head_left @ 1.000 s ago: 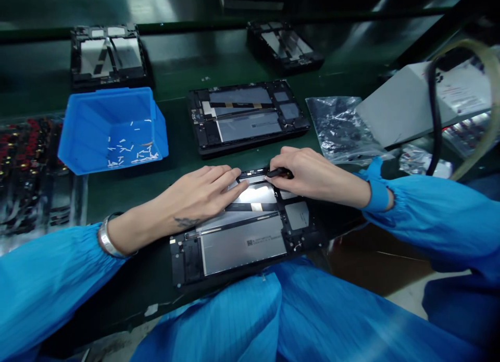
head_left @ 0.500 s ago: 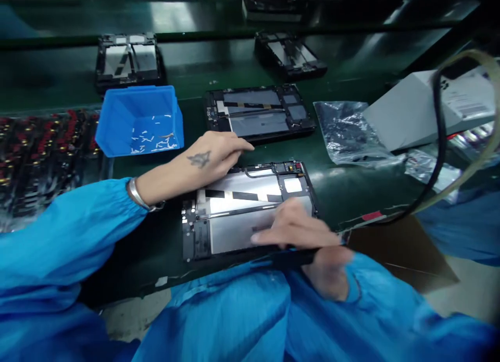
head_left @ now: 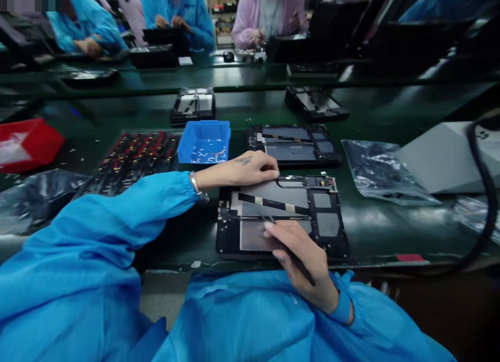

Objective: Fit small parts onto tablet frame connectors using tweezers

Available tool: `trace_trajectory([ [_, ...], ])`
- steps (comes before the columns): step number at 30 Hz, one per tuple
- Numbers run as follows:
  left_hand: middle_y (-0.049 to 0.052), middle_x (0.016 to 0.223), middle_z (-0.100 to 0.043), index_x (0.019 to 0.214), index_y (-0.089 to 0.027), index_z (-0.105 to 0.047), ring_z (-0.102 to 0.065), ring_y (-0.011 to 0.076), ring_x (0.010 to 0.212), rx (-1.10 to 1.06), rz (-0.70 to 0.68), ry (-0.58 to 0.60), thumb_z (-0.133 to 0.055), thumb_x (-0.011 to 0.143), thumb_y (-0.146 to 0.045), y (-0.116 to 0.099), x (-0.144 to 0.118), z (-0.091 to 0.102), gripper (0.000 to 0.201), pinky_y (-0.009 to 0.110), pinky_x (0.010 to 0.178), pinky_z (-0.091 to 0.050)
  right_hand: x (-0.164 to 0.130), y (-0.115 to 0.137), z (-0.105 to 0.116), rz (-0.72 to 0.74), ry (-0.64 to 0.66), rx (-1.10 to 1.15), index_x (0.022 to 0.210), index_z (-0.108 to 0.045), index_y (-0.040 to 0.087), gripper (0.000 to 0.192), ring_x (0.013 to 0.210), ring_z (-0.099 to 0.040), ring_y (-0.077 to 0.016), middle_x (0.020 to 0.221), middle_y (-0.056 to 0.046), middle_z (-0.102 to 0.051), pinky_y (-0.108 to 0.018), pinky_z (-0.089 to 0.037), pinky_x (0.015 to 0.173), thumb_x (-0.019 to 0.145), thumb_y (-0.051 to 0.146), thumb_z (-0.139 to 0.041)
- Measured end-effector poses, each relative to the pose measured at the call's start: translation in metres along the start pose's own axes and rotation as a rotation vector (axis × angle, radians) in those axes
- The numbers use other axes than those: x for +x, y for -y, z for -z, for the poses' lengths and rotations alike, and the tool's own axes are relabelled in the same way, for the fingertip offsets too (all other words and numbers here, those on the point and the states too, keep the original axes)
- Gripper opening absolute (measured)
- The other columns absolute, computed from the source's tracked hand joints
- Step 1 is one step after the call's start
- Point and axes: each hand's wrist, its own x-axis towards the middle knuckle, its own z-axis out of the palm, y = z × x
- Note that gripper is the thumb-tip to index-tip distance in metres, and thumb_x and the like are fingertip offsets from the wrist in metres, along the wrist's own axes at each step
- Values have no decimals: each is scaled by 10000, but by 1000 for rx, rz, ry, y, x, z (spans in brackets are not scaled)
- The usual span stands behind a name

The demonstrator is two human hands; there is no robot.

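Note:
An opened tablet-like device (head_left: 328, 245) lies flat before me, showing silvery battery panels, striped tape and a black cable. My left hand (head_left: 255, 166) rests at its far edge, fingers curled and thumb against the forefinger close to the cable. What those fingers hold, if anything, is hidden. Dark tweezers (head_left: 299, 265) are gripped in my right hand (head_left: 304, 247), over the near part of the device. Their thin tips point up and left at its middle strip. Just beyond is a second opened device (head_left: 289, 152).
A blue bin (head_left: 203, 143) with small white bits stands behind my left wrist, beside rows of red-and-black parts (head_left: 136, 156). A red bin (head_left: 35, 143) is far left. Rightward lie a plastic bag (head_left: 375, 169) and white box (head_left: 437, 153). Co-workers sit across the bench.
The view has tilted up, bringing the co-workers and red bin into sight. My right hand has turned, and its tweezers now point over the device. My left hand stays at the far edge.

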Motion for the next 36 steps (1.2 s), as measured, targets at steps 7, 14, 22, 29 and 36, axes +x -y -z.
trace_trajectory([
  [7, 3, 783, -611, 813, -156, -682, -498, 127, 723, -297, -34, 89, -629, 858, -388, -9, 11, 14, 242, 249, 656, -332, -1, -11, 22, 324, 228, -225, 1449, -528, 161, 475, 1207, -666, -246, 1195, -127, -730, -432, -596, 976, 977, 153, -580],
  [14, 26, 892, -707, 976, -163, -756, -581, 145, 735, -522, 19, -55, -752, 734, -384, -12, 7, 20, 328, 242, 615, -376, 5, -31, 84, 556, 256, -754, 1367, -607, 184, 430, 1304, -618, -253, 1349, -135, -670, -475, -506, 1127, 948, 89, -587],
  [22, 90, 826, -757, 849, -158, -559, -712, 160, 683, -888, -83, -170, -614, 927, -494, -45, -31, 4, 350, 255, 655, -558, 28, -13, 87, -13, -788, -269, 1128, -737, 193, 293, 980, -750, -219, 1009, -40, -781, -403, -604, 982, 843, 248, -773],
  [29, 42, 718, -717, 811, -146, -572, -645, 92, 568, -882, -95, -224, -592, 985, -346, -49, -54, -6, 265, 163, 536, -487, 33, 13, 93, -461, -451, 107, 1302, -663, 273, 317, 1209, -679, -219, 1213, -27, -740, -499, -494, 1150, 1002, 290, -562],
  [36, 44, 699, -703, 753, -123, -568, -625, 67, 552, -942, 50, -220, -570, 989, -249, -36, -49, -18, 268, 131, 516, -456, 26, 13, 91, -522, -397, 227, 1352, -644, 282, 358, 1161, -709, -223, 1186, -14, -758, -466, -533, 1121, 1006, 265, -554],
])
